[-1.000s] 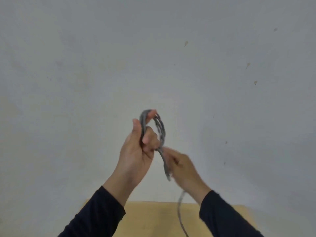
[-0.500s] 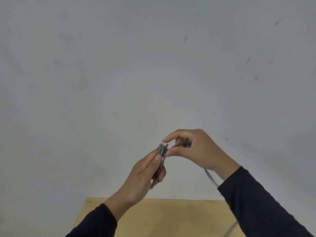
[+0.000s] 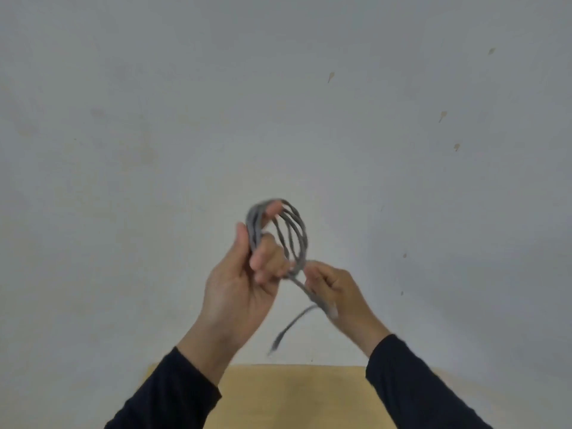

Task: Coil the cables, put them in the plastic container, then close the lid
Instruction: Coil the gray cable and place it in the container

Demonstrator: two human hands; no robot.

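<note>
A grey cable is wound in several loops held up in front of the wall. My left hand grips the bundled side of the loops between thumb and fingers. My right hand, lower and to the right, pinches the cable's loose run just below the coil. The free end with its plug dangles blurred below the hands. No plastic container or lid is in view.
A light wooden table shows at the bottom edge between my dark sleeves. A plain grey-white wall with a few small stains fills everything behind.
My right hand came down from above the coil to its lower right, laying another loop. My left hand rose and the coil now stands open. The free end is short and swinging.
</note>
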